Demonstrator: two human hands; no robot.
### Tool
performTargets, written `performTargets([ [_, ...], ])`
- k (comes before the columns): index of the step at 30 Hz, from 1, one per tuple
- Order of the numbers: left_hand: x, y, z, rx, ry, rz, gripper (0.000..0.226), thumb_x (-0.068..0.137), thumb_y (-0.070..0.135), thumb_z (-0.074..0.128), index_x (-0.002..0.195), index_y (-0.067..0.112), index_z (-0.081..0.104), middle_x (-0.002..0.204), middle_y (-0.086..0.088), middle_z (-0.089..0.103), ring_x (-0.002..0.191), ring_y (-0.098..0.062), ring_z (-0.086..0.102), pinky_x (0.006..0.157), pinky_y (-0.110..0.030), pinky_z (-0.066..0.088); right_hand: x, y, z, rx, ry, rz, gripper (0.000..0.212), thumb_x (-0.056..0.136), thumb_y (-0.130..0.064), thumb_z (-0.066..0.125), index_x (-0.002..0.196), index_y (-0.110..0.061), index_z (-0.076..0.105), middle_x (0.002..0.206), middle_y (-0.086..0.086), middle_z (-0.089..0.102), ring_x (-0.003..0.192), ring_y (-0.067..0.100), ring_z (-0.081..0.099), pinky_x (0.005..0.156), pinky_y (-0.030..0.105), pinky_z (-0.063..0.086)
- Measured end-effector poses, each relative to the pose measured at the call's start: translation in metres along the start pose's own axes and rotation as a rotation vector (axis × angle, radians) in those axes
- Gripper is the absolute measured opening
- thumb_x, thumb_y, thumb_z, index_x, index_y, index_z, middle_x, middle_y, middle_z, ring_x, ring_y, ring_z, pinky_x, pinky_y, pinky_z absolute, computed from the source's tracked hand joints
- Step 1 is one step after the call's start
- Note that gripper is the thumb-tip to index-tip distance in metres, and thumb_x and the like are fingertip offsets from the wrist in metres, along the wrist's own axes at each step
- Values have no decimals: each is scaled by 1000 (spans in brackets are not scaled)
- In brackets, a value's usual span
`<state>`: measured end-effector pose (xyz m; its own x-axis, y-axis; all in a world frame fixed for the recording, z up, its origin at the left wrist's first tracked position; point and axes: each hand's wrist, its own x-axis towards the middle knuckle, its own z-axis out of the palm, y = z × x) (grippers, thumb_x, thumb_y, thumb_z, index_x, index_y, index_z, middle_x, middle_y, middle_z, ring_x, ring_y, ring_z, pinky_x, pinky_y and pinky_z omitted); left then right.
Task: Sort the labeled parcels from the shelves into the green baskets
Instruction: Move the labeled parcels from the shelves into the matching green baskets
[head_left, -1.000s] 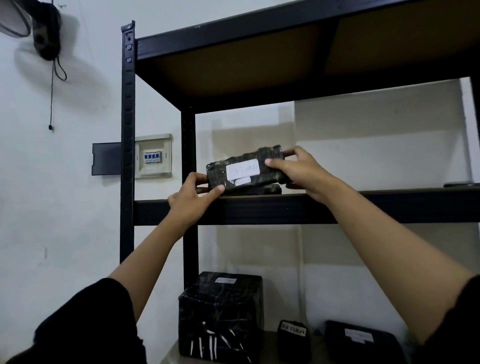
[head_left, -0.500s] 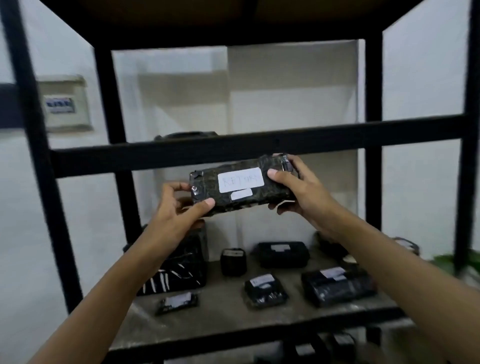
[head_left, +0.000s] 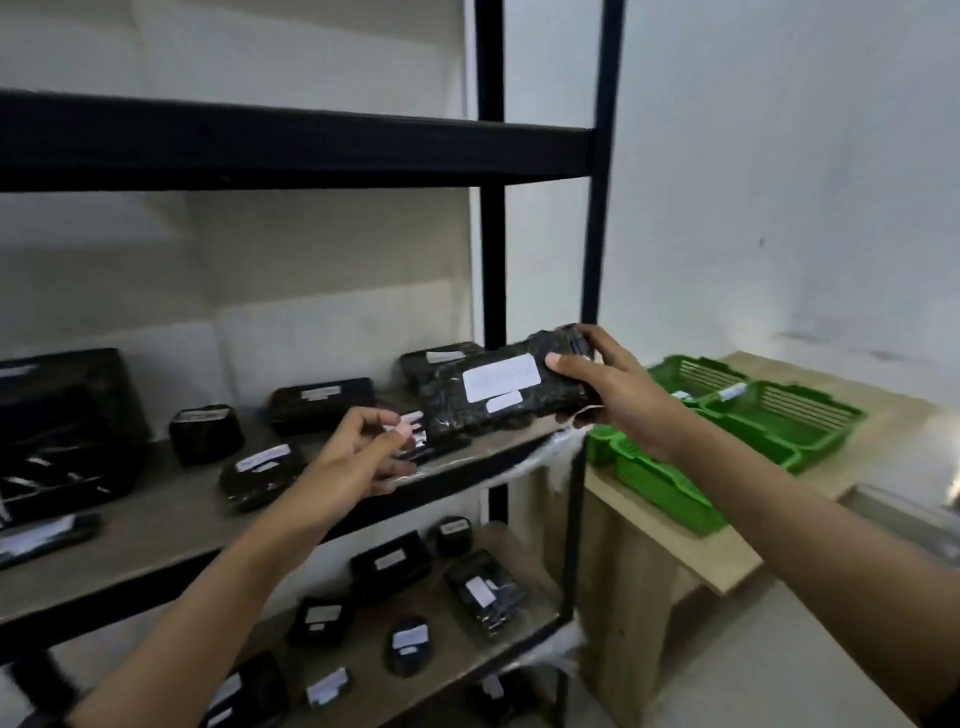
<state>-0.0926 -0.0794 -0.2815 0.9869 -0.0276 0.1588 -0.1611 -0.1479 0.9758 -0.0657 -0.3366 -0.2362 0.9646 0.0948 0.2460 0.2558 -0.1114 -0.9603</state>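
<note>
My right hand (head_left: 610, 392) grips the right end of a flat black-wrapped parcel (head_left: 498, 389) with a white label, held in the air in front of the shelf's right post. My left hand (head_left: 363, 452) is off the parcel, fingers apart, just left of and below it. To the right, green baskets (head_left: 769, 421) stand side by side on a low wooden table (head_left: 737, 551); one basket (head_left: 691, 371) at the back shows a white item at its rim. The label's writing is too blurred to read.
A black metal shelf unit (head_left: 291, 150) fills the left. Its middle board (head_left: 171, 514) and lower board (head_left: 514, 545) carry several black labeled parcels, with a large black box (head_left: 62, 431) at the far left. A white wall stands behind.
The view swung right and down from the top shelf. The parcel moved right toward the baskets in my right hand, and my left hand let go of it.
</note>
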Motion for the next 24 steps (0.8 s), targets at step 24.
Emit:
performTargets([
  [24, 178, -89, 398, 196, -292, -150, 13, 92, 24, 56, 101, 23, 47, 95, -1, 59, 80, -14, 62, 66, -25, 43, 32, 206, -406, -168, 276, 427, 60, 81, -27, 73, 131, -24, 38, 109, 17, 64, 82, 30, 68, 69, 36, 58],
])
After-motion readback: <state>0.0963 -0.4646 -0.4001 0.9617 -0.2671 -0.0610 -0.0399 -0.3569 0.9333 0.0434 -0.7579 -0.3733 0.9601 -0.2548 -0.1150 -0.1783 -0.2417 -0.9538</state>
